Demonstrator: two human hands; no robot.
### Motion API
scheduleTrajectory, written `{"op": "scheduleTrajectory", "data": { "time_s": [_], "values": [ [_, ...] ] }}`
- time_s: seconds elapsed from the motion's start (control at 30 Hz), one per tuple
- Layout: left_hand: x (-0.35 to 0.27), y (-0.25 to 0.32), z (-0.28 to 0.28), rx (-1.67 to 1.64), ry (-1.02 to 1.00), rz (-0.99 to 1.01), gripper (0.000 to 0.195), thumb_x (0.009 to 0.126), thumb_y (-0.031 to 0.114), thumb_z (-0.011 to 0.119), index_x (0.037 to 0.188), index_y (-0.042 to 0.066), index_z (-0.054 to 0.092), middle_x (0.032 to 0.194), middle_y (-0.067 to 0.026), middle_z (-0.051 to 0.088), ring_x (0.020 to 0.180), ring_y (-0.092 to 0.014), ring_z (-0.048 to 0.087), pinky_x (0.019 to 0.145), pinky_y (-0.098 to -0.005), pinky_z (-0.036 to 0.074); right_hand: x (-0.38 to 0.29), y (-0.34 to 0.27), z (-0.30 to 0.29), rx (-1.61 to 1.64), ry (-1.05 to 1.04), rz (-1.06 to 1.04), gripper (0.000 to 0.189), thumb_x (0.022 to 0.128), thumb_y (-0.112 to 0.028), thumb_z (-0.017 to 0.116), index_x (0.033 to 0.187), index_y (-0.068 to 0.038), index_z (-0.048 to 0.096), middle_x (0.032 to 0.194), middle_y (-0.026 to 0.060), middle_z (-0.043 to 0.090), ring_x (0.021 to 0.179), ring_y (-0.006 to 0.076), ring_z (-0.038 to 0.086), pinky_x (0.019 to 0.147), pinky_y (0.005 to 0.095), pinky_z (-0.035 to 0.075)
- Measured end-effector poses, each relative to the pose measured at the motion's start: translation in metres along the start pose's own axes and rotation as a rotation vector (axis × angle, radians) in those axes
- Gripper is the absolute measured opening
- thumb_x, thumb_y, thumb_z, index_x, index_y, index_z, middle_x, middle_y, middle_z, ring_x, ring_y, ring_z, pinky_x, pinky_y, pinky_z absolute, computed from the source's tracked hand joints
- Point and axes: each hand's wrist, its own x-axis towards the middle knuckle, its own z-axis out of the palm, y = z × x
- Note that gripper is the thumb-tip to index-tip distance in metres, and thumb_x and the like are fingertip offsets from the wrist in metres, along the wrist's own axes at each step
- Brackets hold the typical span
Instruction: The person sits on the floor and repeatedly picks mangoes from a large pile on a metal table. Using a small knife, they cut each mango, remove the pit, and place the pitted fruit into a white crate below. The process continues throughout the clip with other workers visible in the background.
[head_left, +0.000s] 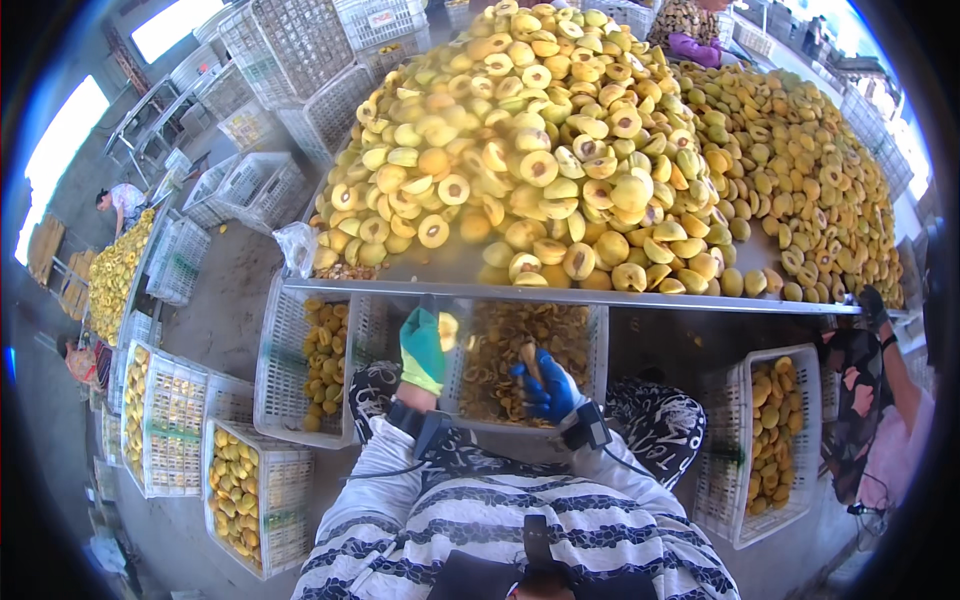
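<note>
My left hand (423, 349), in a green and yellow-green glove, holds a halved yellow fruit (448, 331) at its fingertips, just below the table's metal edge (555, 295). My right hand (553, 386), in a blue glove, grips a tool by its wooden handle (531, 360); the tool's working end cannot be made out. Both hands are above a white plastic crate (598, 352) between my knees, which holds brownish fruit scraps (491, 367). On the table in front lies a large heap of halved yellow fruit (540, 169), many halves showing a brown pit or hollow.
A white crate of yellow fruit (279, 375) stands left of my knee, with more filled crates (259, 502) beyond. Another filled crate (739, 450) stands at right, beside a co-worker's gloved hand (874, 307). A clear plastic bag (297, 247) lies at the table's left corner.
</note>
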Motion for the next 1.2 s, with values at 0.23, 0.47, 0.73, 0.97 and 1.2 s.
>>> {"op": "scheduleTrajectory", "data": {
  "time_s": [0.23,0.47,0.73,0.97,1.2],
  "values": [
    [0.043,0.065,-0.079,1.388,0.107,0.556,0.016,0.081,0.021,0.061,0.086,0.005,0.064,0.076,-0.0141,0.063,0.069,-0.03,0.061,0.063,-0.0432,0.049,0.0,-0.008,-0.011,-0.709,0.483,-0.211,0.048,0.093,-0.052,0.052,0.097,-0.005,0.058,0.062,0.003,0.055,0.044,0.0123,0.048,0.04,0.0276,0.039],
    [0.138,0.074,-0.035,1.622,0.069,0.894,0.031,0.079,0.026,0.062,0.101,0.004,0.061,0.115,-0.0184,0.057,0.105,-0.039,0.052,0.084,-0.0491,0.046,0.005,-0.022,-0.004,-0.632,0.526,-0.267,0.044,0.093,-0.05,0.053,0.099,-0.007,0.058,0.07,0.0034,0.056,0.049,0.0118,0.05,0.041,0.0283,0.038],
    [0.163,0.029,0.047,1.748,-0.287,0.514,0.035,0.079,0.024,0.066,0.111,0.013,0.056,0.117,-0.0156,0.054,0.101,-0.036,0.057,0.079,-0.0473,0.051,0.002,-0.02,-0.003,-0.566,0.556,-0.189,0.045,0.092,-0.051,0.056,0.089,-0.006,0.057,0.058,0.0006,0.048,0.047,0.0111,0.046,0.041,0.0271,0.035],
    [0.163,0.044,0.037,1.494,-0.34,0.247,0.051,0.076,0.029,0.068,0.121,0.011,0.055,0.12,-0.0185,0.058,0.106,-0.037,0.058,0.085,-0.0449,0.049,-0.005,-0.011,0.006,-0.623,0.47,-0.197,0.043,0.092,-0.05,0.056,0.096,-0.006,0.057,0.065,-0.0004,0.05,0.048,0.0103,0.046,0.04,0.0265,0.035],
    [0.152,0.022,0.009,1.226,-0.539,0.16,0.049,0.073,0.012,0.068,0.12,0.001,0.058,0.115,-0.0189,0.062,0.099,-0.033,0.063,0.082,-0.0377,0.051,-0.015,-0.004,0.003,-0.645,0.52,-0.228,0.049,0.092,-0.054,0.054,0.096,-0.005,0.058,0.066,0.0033,0.053,0.047,0.0127,0.049,0.039,0.0286,0.04]
  ]
}}
